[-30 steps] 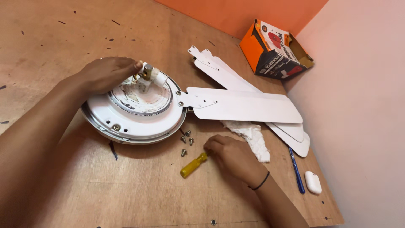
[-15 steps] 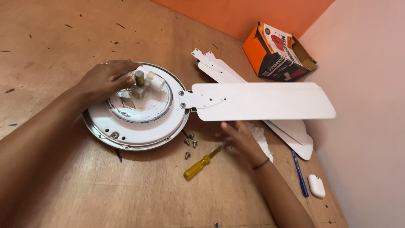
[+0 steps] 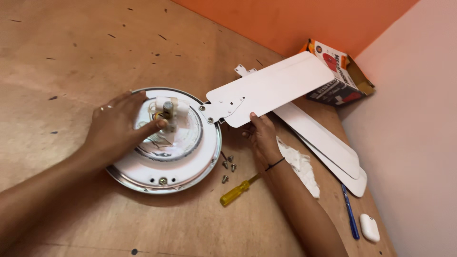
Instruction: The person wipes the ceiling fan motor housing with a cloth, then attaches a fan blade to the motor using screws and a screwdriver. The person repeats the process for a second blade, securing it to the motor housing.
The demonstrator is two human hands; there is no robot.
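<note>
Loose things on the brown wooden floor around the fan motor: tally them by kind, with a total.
Small metal screws: 4
Yellow-handled screwdriver: 1
Loose white fan blades: 2
Blue pen: 1
Crumpled white cloth: 1
Orange cardboard box: 1
Small white oval case: 1
Total: 11

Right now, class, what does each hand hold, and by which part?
Right hand: white fan blade, gripped on its lower edge near the bracket. Left hand: fan motor, around its centre shaft.
</note>
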